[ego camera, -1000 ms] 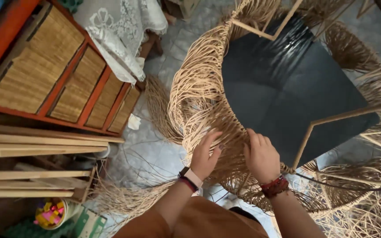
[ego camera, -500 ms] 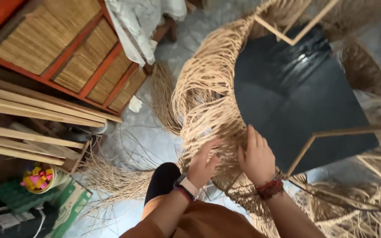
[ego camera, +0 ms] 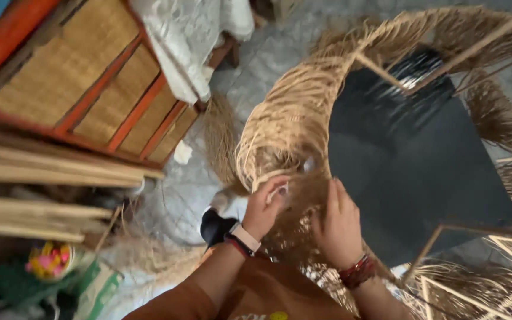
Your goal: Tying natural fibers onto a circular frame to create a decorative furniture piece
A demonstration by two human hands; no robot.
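A large ring of woven tan rattan strands (ego camera: 303, 112) on a thin metal frame (ego camera: 445, 65) stands in front of me, curving around a black panel (ego camera: 410, 160). My left hand (ego camera: 266, 206), with a light wristband, pinches a few strands at the ring's near left edge. My right hand (ego camera: 340, 225), with red thread bracelets at the wrist, presses flat on the weave just beside it. Both hands touch the same stretch of rattan. Loose strand ends hang down below them.
An orange-framed cabinet with woven panels (ego camera: 90, 95) lies at the left, a white lace cloth (ego camera: 191, 35) draped over it. Long wooden slats (ego camera: 42, 178) sit below. Loose rattan fibres (ego camera: 220, 142) litter the grey floor. A small basket with coloured bits (ego camera: 48, 261) is at lower left.
The view has swung closer and tilted. My left hand has closed its fingers on strands at the ring's edge; my right hand has stayed pressed on the weave.
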